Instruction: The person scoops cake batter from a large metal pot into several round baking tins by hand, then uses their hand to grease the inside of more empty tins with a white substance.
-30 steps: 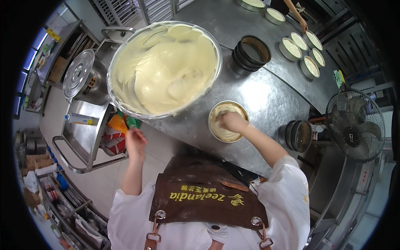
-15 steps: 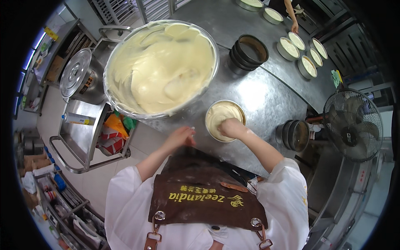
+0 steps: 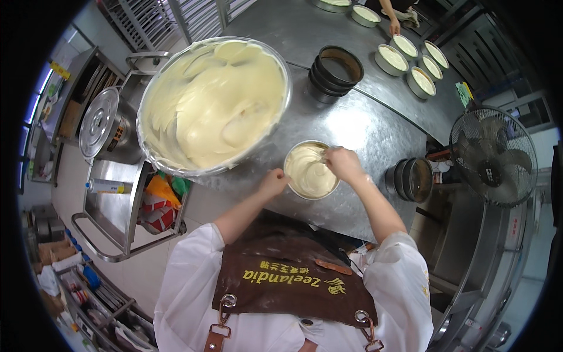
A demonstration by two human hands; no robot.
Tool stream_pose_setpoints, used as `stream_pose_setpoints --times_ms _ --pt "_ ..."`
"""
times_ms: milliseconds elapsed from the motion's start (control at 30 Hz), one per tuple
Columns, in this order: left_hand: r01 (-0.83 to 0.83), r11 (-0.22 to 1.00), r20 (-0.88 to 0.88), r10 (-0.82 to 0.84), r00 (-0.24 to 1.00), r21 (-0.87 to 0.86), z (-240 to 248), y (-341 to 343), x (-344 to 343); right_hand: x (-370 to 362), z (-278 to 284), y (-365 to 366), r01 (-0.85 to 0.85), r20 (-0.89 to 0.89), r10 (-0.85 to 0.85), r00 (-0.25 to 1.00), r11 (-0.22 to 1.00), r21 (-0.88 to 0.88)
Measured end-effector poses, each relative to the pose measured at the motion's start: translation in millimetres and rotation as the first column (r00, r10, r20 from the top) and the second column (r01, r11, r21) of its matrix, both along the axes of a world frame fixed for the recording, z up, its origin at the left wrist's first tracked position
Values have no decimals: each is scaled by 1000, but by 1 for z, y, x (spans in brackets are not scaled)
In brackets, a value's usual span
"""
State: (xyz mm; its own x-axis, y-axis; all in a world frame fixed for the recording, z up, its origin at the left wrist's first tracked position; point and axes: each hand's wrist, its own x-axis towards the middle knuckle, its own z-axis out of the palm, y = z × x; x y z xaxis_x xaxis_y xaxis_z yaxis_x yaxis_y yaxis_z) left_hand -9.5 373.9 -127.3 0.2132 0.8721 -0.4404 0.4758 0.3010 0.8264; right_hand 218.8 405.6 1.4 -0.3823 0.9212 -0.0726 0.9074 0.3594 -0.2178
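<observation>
A round metal cake tin stands on the steel table in front of me, filled with pale, creamy batter that shows swirl marks. My left hand is closed at the tin's left rim, fingertips on the edge. Over the right side of the same tin is my right hand, its fingers pinched together at the batter and rim. Whatever those fingers hold, if anything, is hidden. A large steel bowl of the same batter sits beyond, to the left.
Stacked dark ring tins stand behind the tin, with more dark tins at the table's right edge. Filled tins cover the far right, where another person's hand reaches in. A fan stands right; a steel trolley left.
My right hand has moved from the middle of the batter to the tin's right side. My left hand has come across to the rim. The batter is now swirled.
</observation>
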Motion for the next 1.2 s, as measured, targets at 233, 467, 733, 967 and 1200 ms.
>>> stream_pose_setpoints --times_ms 233,467,733,967,1200 --pt "-141 987 312 160 936 -82 49 10 10 24 91 -23 194 -622 -260 738 966 -174" --pt "-12 966 218 -46 975 258 36 3 5 3 86 -43 274 -692 -269 670 956 -106" --pt "114 990 99 -122 988 82 -5 6 -11 22 -27 -57 471 -625 -497 602 853 -225" --pt "33 974 294 35 955 -222 -15 15 15 5 -3 -47 -154 -222 -603 -767 508 -847" --pt "-14 897 359 191 913 -442 39 40 79 90 15 -40 -590 -132 -695 -706 681 -434"
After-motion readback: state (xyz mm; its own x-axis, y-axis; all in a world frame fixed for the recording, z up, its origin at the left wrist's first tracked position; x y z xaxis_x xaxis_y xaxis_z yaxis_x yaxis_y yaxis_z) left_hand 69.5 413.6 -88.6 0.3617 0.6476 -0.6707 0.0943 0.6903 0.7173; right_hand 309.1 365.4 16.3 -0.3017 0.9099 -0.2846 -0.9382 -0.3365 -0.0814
